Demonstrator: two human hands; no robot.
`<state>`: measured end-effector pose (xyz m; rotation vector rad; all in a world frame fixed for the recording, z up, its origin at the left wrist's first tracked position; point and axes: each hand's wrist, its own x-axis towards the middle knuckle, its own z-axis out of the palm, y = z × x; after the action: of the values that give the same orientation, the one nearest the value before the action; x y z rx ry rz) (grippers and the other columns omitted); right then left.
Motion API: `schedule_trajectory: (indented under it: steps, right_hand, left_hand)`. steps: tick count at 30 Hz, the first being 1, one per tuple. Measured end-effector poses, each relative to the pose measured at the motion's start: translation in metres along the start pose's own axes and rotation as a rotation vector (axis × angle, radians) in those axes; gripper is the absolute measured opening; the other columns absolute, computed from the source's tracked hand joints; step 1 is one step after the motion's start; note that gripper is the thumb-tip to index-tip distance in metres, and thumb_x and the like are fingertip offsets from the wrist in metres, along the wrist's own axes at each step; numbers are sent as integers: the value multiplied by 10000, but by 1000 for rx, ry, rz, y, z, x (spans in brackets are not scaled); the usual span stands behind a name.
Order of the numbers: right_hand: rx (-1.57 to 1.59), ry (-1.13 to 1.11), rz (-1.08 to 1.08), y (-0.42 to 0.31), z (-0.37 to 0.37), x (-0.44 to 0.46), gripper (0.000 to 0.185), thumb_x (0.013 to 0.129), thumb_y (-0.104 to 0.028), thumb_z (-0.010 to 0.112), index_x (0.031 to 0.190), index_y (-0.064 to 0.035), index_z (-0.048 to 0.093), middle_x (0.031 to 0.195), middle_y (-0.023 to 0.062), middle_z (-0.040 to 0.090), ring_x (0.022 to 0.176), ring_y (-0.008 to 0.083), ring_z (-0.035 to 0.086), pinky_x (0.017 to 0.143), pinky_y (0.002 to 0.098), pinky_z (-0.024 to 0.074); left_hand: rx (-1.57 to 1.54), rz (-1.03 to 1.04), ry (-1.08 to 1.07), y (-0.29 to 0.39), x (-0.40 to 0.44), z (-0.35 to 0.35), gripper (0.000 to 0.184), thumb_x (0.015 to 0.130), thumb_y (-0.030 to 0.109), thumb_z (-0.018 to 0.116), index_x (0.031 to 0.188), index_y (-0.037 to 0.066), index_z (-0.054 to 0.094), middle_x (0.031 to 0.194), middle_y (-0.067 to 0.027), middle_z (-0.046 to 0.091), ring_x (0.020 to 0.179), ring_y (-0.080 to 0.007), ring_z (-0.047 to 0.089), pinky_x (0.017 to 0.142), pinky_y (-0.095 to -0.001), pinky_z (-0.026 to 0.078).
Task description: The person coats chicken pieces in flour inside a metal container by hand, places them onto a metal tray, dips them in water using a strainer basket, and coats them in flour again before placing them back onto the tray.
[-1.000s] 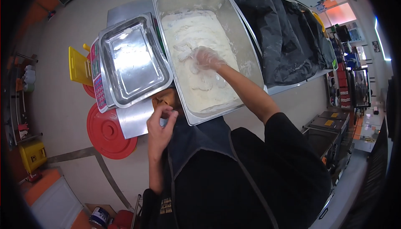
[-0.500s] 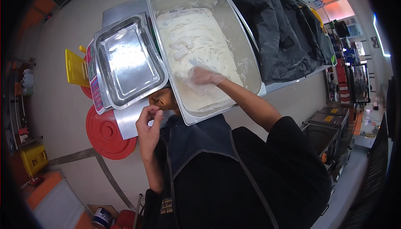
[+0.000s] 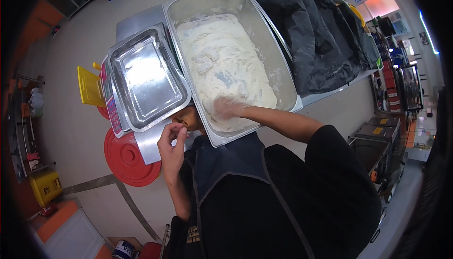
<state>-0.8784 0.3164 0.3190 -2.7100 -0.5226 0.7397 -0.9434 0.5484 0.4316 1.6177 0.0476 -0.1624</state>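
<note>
My right hand, in a thin clear glove, is down in the white flour at the near end of a deep metal pan. Motion smears its fingers, so their grip does not show. A curled, flour-coated piece lies on the flour farther up the pan. My left hand is bare and raised by the pan's near left corner, its fingers curled in and the thumb close to them. Its fingertips are against or just beside a brown-orange object, partly hidden under the tray; what they hold cannot be made out.
A shallow steel tray rests on a pink-keyed scale left of the pan. Black plastic sheeting covers the right side. A red round lid and a yellow plastic item are at the left.
My right hand has moved toward me through the flour, to the near end of the pan. My left hand stays curled in the same place. The view has shifted slightly.
</note>
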Motion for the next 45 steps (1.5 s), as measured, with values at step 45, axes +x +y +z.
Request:
schedule_trajectory:
  steps: [45]
  right_hand:
    - [312,319,95,59,-80,-29,177,779,-150,624,899,-30,671,836,135,663,761,231,623,716,327,485]
  left_hand:
    - [-252,25,-182,34,62,24,134,891,88,570,961,-26,554,794,-56,576,735,-115,578,685,-238,474]
